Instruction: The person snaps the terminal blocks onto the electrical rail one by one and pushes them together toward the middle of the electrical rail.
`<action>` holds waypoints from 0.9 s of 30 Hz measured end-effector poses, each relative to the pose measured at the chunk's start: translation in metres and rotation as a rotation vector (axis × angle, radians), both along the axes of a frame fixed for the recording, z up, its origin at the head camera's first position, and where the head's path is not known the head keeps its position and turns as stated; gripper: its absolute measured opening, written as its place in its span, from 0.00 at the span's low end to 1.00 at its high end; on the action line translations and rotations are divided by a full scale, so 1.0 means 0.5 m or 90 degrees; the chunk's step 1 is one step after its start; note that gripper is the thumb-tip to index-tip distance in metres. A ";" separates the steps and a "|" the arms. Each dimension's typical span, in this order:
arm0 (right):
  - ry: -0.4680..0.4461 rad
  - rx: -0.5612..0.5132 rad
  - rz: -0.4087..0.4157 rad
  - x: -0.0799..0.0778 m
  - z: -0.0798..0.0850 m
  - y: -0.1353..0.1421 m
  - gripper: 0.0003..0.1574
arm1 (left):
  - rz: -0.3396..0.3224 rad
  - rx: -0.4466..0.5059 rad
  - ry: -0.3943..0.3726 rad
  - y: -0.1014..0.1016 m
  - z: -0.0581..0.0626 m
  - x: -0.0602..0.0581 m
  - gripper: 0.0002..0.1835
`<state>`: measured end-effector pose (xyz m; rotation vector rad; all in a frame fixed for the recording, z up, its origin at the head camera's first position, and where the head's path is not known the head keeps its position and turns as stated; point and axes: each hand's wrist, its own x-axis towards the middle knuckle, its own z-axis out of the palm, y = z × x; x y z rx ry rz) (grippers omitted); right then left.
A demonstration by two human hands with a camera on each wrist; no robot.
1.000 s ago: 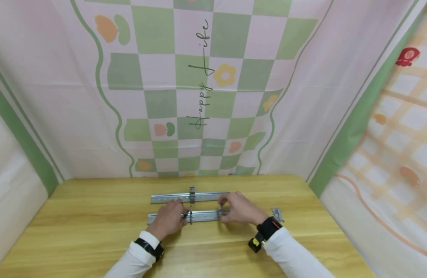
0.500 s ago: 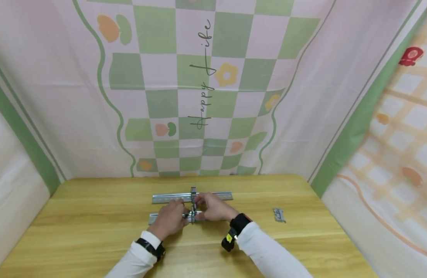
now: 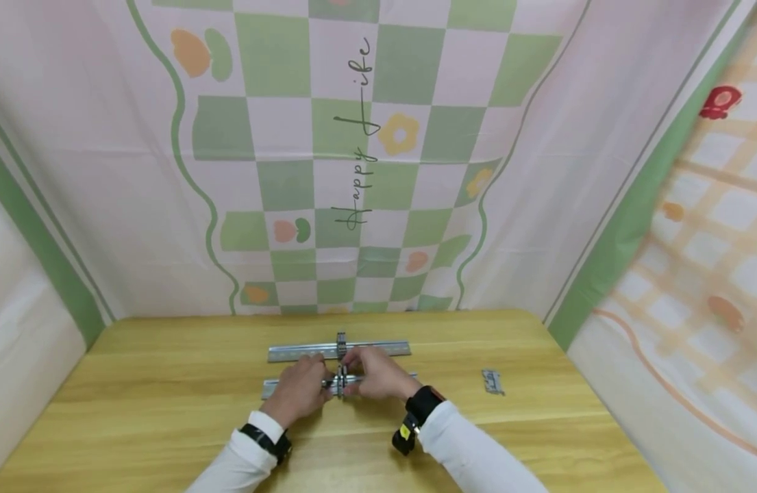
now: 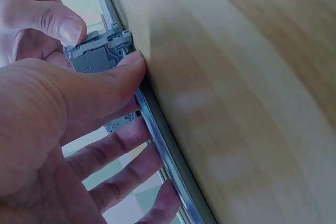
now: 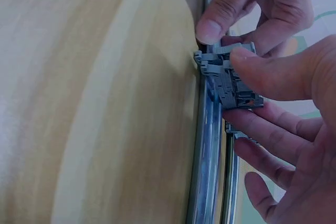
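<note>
In the head view my left hand [image 3: 301, 387] grips the near metal DIN rail [image 3: 270, 389], its thumb along one edge and its fingers reaching behind. Grey terminal blocks [image 5: 228, 80] stand side by side on that rail, close to the left thumb tip. My right hand [image 3: 378, 375] pinches the outer block between thumb and fingers, as the right wrist view shows. Its clip end lies right at the rail's edge. From the left wrist side, a flat grey block [image 4: 97, 53] shows between the two thumbs. The hands cover part of the rail's middle.
A second DIN rail [image 3: 384, 347] lies parallel behind, bearing upright grey terminal blocks [image 3: 341, 344] near its middle. One loose grey terminal block [image 3: 492, 381] rests on the wooden table [image 3: 415, 465] at the right. Printed curtains [image 3: 279, 185] hang behind and at both sides.
My right hand has moved left along the near rail with a terminal block, up to the one by my left hand, and has lowered slightly. The left hand has stayed in place.
</note>
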<state>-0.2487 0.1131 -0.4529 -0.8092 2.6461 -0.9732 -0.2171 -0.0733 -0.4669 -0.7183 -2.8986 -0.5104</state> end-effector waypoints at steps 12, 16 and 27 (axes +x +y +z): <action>0.111 0.079 -0.020 0.027 -0.003 -0.002 0.28 | 0.005 -0.008 0.023 0.003 0.000 0.005 0.08; 0.107 0.065 -0.023 0.031 -0.008 -0.005 0.29 | 0.003 -0.012 0.029 0.000 -0.005 0.004 0.08; 0.199 0.142 -0.040 0.042 0.008 0.124 0.45 | 0.010 -0.009 0.010 0.001 -0.003 0.007 0.10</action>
